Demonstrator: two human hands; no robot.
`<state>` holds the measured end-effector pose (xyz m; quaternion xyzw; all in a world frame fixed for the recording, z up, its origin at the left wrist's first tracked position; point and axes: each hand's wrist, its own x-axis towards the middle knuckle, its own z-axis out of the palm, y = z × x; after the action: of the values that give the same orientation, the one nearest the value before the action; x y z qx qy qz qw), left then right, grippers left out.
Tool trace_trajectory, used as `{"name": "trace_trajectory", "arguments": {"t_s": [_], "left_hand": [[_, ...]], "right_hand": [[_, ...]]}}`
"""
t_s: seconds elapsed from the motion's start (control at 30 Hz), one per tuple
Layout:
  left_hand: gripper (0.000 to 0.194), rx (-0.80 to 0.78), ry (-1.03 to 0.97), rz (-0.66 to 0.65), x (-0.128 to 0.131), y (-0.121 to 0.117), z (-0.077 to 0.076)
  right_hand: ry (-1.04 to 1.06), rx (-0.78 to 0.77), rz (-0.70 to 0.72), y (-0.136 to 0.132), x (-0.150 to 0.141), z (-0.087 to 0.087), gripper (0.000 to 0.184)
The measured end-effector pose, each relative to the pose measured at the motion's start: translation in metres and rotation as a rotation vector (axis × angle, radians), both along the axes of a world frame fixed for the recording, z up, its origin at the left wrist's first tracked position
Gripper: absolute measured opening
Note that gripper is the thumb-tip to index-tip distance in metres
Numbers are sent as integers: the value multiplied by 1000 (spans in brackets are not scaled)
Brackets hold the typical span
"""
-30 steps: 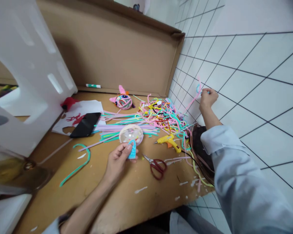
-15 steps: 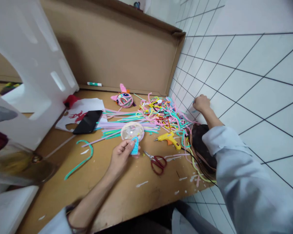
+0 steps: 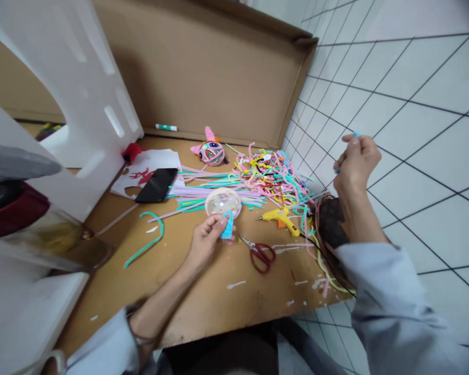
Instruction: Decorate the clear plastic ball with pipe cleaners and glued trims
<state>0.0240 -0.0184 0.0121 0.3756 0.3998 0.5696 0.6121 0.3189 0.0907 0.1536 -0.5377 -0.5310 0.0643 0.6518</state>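
My left hand is closed in a pinch on a light-blue pipe-cleaner piece, a flat ribbed block with a loop on top. Just behind it a clear round dome with a pale rim sits on the table. Raised before the tiled wall at the right, my right hand is closed, and small light-blue bits show at its fingers; their full shape is hidden. Red-handled scissors and a yellow hot glue gun lie right of my left hand.
Loose and bundled pipe cleaners spread across the table's back. A pink figure head, black phone and green-and-white marker lie around them. A brown round container stands right, a white plastic panel left.
My right hand has risen and turned, showing light-blue bits at its fingers. My left hand keeps its hold on the blue piece. The whole view has shifted slightly.
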Motion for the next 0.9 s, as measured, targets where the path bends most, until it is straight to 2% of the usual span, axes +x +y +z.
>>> {"name": "trace_trajectory", "arguments": {"t_s": [0.03,0.07,0.13,0.2,0.27,0.37,0.5,0.63,0.8,0.9], "left_hand": [[47,-1,-6,-1,0,0,0],[48,-6,-16,-5,-1,0,0],[48,-19,-47,-15,-1,0,2],[48,-32,-77,-27,-2,0,4],[49,-38,-101,-23,-2,-1,7],[51,-46,-130,13,-5,0,11],[48,-42,-149,23,-7,0,16],[45,-25,-155,-17,-5,-1,17],[43,-52,-171,9,-6,1,14],[43,-69,-182,25,-9,3,15]], "right_hand": [[66,-15,74,-21,-20,-10,19],[83,-84,207,-41,-41,-22,18],[68,-322,503,-77,-81,-48,24],[68,-488,733,-98,-113,-71,29],[101,-598,890,-101,-130,-87,33],[166,-695,994,-86,-133,-96,39],[122,-817,1111,-68,-116,-89,45],[-100,-899,1230,-51,-111,-69,42],[-375,-756,1407,-23,-129,-32,37],[-471,-722,1448,-22,-140,-21,31]]}}
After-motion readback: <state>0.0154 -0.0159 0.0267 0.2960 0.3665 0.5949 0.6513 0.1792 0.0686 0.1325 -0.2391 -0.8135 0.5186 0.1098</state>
